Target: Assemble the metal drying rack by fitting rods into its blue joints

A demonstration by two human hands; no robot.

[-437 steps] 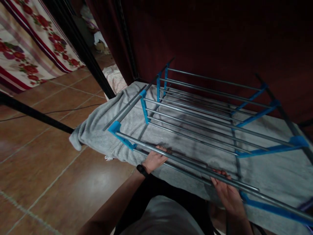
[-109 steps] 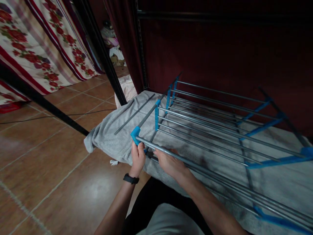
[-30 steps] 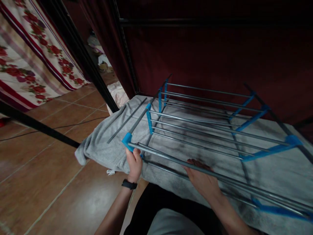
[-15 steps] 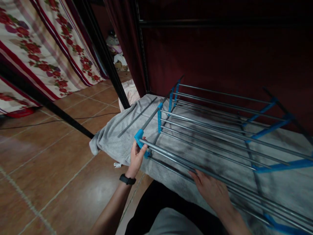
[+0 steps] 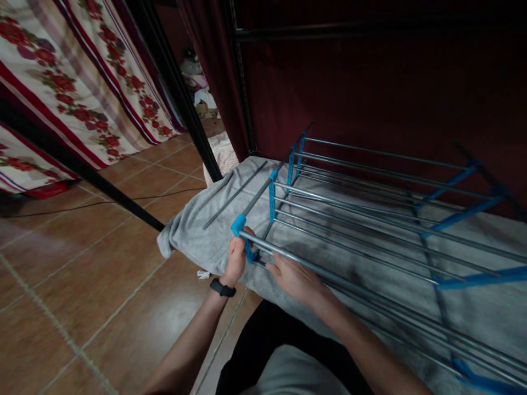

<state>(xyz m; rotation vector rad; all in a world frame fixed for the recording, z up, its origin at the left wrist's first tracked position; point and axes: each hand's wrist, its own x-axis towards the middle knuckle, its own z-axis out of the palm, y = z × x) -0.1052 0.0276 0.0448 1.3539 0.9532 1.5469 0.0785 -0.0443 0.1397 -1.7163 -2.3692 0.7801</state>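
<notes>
A rack (image 5: 370,219) of grey metal rods joined by blue plastic brackets lies on a grey towel (image 5: 197,230). My left hand (image 5: 235,262), with a black watch on the wrist, is closed around the blue corner bracket (image 5: 240,226) at the rack's near left end. My right hand (image 5: 294,277) is just right of it, fingers curled onto a lower rod (image 5: 341,288) close to that same corner. A loose grey rod (image 5: 234,196) lies on the towel left of the rack.
Brown floor tiles (image 5: 82,274) spread to the left, crossed by a black cable. A black metal frame post (image 5: 177,88) and a dark red curtain (image 5: 370,88) stand behind. A floral red and white cloth (image 5: 61,82) hangs at the far left.
My right hand has slid left along the lower rod to the near left corner, beside my left hand. My left hand has stayed on the blue corner bracket.
</notes>
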